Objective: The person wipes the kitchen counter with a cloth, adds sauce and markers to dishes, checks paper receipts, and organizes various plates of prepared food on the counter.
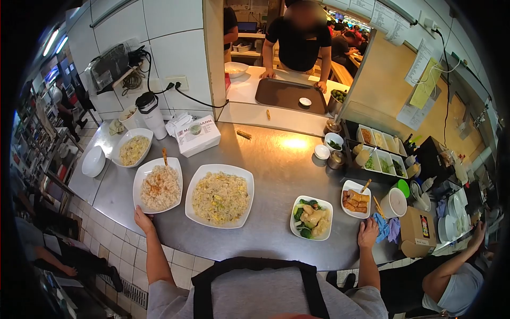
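Observation:
My left hand [143, 219] grips the near-left rim of a white square dish [179, 198] heaped with rice and an orange-brown topping; a brown stick stands at its far edge. To its right is a larger white dish of fried rice [220, 198]. My right hand [367, 234] lies on the steel counter with its fingers forward, nearest to a blue cloth [381, 227] and a small white dish of fried rolls [356, 201]. Left of that hand stands a white dish of greens with pale, sauced pieces [313, 219].
A bowl of fried rice [134, 150], an empty white bowl [94, 161] and a white box [197, 137] stand left. Condiment trays [380, 154], a white tub [394, 203] and a cardboard box [417, 232] line the right. Across the pass, a person stands behind a brown tray [287, 95].

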Available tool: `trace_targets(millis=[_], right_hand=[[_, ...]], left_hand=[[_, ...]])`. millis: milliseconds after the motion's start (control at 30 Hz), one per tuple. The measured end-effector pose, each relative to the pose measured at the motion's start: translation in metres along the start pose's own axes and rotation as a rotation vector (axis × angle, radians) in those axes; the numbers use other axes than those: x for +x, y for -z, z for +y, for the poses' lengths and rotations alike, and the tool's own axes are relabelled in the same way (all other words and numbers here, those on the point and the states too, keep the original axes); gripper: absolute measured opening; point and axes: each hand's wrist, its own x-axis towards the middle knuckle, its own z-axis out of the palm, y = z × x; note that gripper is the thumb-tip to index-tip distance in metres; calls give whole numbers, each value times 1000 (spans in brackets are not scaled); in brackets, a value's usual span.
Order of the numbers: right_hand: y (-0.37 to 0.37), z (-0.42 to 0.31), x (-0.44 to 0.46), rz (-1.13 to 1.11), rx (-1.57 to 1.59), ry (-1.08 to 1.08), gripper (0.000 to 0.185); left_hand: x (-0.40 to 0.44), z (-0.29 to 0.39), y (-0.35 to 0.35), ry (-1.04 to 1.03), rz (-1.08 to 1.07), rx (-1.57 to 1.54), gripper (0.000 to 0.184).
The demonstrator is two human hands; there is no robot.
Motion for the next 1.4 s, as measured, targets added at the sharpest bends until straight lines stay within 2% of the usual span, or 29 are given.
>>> trace_targets(millis=[1400], right_hand=[[0,0,-1,-26,-8,-23,37]], left_hand=[[2,-6,2,-2,-39,-8,34]])
